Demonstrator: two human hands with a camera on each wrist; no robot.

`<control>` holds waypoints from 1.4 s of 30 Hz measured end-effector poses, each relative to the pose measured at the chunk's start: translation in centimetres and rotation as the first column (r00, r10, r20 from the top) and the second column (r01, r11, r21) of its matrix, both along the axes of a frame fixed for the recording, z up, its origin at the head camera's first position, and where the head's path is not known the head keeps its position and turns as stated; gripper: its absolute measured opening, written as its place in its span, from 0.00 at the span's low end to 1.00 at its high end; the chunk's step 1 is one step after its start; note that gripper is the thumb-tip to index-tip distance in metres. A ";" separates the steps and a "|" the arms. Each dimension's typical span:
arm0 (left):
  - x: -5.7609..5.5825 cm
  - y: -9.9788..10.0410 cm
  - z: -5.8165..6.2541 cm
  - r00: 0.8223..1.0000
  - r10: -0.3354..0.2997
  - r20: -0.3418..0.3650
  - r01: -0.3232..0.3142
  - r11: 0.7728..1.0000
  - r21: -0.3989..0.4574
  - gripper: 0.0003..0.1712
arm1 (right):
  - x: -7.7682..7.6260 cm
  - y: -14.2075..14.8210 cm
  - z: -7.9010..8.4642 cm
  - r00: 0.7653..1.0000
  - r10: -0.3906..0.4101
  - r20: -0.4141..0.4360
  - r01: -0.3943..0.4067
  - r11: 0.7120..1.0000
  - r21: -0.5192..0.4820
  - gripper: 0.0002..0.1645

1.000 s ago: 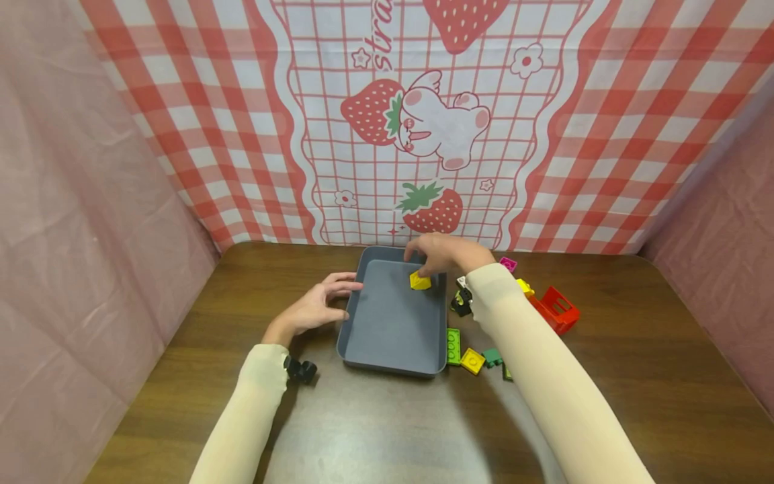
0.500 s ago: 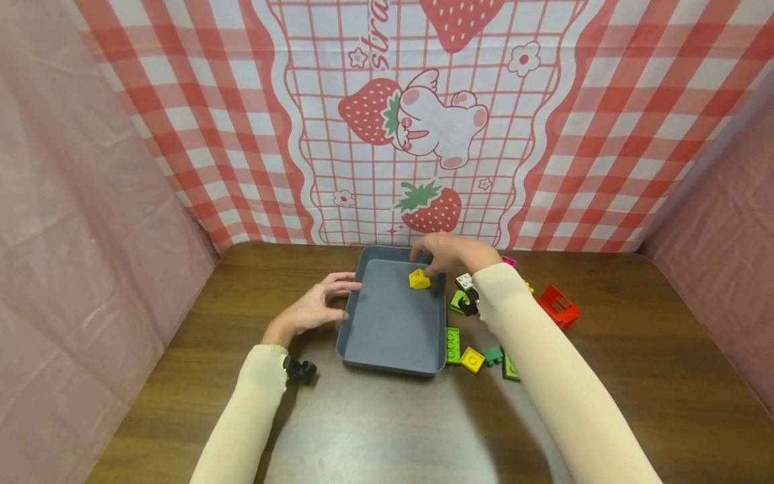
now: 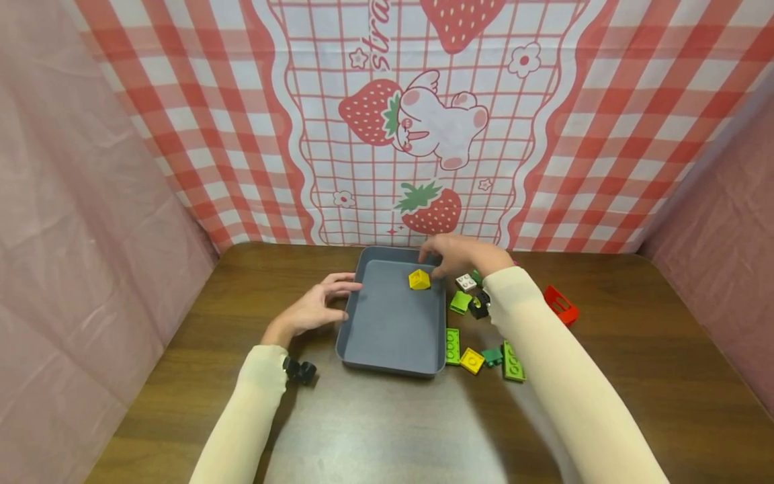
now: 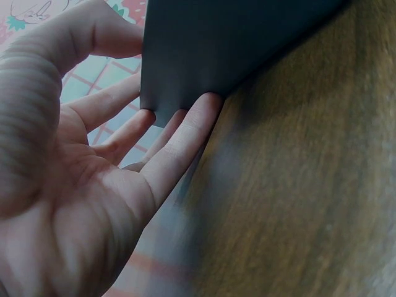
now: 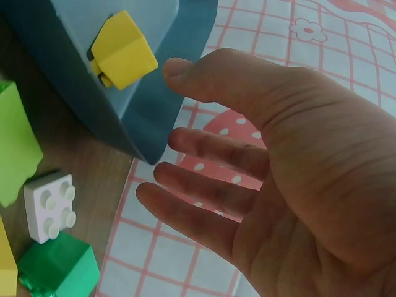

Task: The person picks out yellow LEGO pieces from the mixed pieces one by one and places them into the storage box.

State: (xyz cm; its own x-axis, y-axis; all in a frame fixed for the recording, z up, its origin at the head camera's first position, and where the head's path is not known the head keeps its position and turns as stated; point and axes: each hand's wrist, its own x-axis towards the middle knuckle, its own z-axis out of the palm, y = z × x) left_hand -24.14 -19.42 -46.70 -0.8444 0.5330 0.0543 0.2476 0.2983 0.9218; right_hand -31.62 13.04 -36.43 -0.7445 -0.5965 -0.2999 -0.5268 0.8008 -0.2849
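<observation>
A yellow toy brick (image 3: 419, 279) with a sloped side lies inside the grey tray (image 3: 390, 336), toward its far right corner. Over that corner hovers my right hand (image 3: 462, 254), fingers spread and holding nothing. In the right wrist view, a small gap separates the thumb of the right hand (image 5: 266, 148) from the yellow brick (image 5: 125, 51). My left hand (image 3: 311, 308) rests at the tray's left side. Seen from the left wrist, the extended fingers of the left hand (image 4: 105, 161) touch the outside of the tray wall (image 4: 198, 55).
Right of the tray lie a white brick (image 3: 466, 282), lime bricks (image 3: 460, 302) (image 3: 452, 346) (image 3: 514, 361), a flat yellow brick (image 3: 472, 361), a green brick (image 3: 492, 356) and a red piece (image 3: 561, 306). Behind the wooden table (image 3: 254, 275) hangs a checked cloth (image 3: 236, 134).
My right hand has let go of the yellow brick, which stays in the tray, and has drawn off to the right. My left hand has kept its place.
</observation>
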 end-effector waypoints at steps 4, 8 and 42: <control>0.0 0.0 0.1 1.000 -0.001 0.000 0.001 1.000 0.000 0.36 | -0.1 0.6 0.1 1.000 0.011 -0.018 -0.011 1.000 0.018 0.25; 0.0 0.0 0.0 1.000 -0.003 -0.007 0.003 1.000 -0.010 0.36 | -0.2 1.1 0.1 1.000 0.011 -0.028 -0.010 0.999 0.036 0.25; 0.0 0.0 0.0 1.000 0.007 0.010 -0.007 1.000 -0.021 0.36 | 0.0 7.1 -0.6 0.993 -0.112 0.048 0.112 0.994 0.007 0.25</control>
State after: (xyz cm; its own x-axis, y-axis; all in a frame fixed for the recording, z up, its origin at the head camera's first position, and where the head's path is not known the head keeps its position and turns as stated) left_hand -24.16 -19.45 -46.66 -0.8488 0.5276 0.0347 0.2359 0.3192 0.9179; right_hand -31.64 20.12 -37.07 -0.7912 -0.5087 -0.3395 -0.4193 0.8553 -0.3045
